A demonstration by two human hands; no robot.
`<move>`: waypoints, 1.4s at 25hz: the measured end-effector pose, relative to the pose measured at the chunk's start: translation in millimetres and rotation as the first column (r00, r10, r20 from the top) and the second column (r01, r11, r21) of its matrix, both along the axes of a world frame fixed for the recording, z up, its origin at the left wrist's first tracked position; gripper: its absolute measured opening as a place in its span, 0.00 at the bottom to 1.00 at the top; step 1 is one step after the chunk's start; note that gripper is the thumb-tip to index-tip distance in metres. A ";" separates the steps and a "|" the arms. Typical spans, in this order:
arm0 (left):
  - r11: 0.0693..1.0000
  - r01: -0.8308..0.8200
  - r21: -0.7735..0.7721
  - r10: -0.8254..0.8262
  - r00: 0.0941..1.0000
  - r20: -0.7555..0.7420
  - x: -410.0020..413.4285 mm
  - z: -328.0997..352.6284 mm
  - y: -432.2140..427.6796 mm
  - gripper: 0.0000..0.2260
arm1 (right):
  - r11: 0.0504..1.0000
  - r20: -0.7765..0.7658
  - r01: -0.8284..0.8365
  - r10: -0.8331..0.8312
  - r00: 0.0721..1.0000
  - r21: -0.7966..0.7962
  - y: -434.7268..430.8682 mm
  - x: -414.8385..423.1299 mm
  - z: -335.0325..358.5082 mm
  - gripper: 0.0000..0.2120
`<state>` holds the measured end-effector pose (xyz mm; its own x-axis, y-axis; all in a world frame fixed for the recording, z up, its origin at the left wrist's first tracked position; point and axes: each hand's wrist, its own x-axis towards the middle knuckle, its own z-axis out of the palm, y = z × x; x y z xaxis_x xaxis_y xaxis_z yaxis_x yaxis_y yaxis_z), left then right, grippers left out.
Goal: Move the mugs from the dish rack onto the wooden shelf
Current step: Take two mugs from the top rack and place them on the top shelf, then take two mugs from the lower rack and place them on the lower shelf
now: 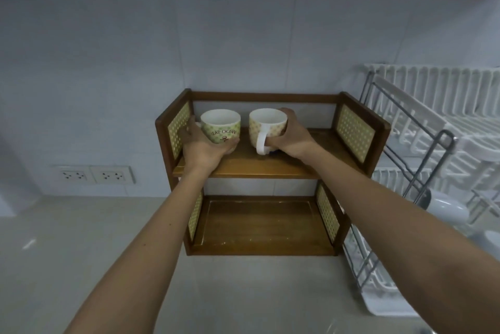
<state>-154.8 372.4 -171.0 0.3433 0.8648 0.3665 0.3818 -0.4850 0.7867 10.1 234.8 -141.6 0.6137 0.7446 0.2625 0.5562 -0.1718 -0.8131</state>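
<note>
A two-tier wooden shelf [270, 168] with woven side panels stands on the counter against the tiled wall. On its upper board sit two mugs. My left hand [201, 148] cups the green-patterned mug [221, 128] from below and the left. My right hand [290, 136] wraps the cream dotted mug [266, 124], whose white handle faces me. Both mugs stand upright, a small gap apart. The lower tier holds nothing. The white dish rack [422, 128] stands to the right of the shelf.
A white mug [446, 209] lies in the rack's lower level, with another white item [489, 239] at the right edge. Two wall sockets [94, 174] sit left of the shelf. The pale counter [81, 252] spreads in front.
</note>
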 end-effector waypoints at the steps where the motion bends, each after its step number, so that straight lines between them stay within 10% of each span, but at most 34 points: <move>1: 1.000 -0.007 0.022 0.007 1.000 -0.015 0.4 -0.7 0.1 0.50 | 1.000 0.005 -0.017 0.017 1.000 -0.015 0.1 2.2 0.0 0.41; 16: 0.994 -0.028 0.104 0.037 0.995 -0.088 -3.6 4.7 -16.5 0.44 | 0.986 -0.039 -0.049 0.043 0.998 -0.157 -10.7 -0.5 2.0 0.45; 20: 0.961 -0.138 0.241 0.133 0.990 0.034 -14.6 -6.8 -68.6 0.34 | 0.985 0.075 0.130 -0.122 0.990 -0.112 -49.4 -23.9 -3.2 0.33; 25: 0.965 0.139 0.224 -0.179 0.970 0.167 -28.5 -68.1 -183.0 0.22 | 0.996 0.200 0.071 -0.079 0.977 0.048 -152.2 -71.0 -44.8 0.23; 35: 0.442 0.751 0.491 -0.796 0.580 -0.171 32.8 -86.3 -321.2 0.11 | 0.936 0.328 0.333 -0.281 0.902 -0.115 -353.7 16.3 -96.7 0.08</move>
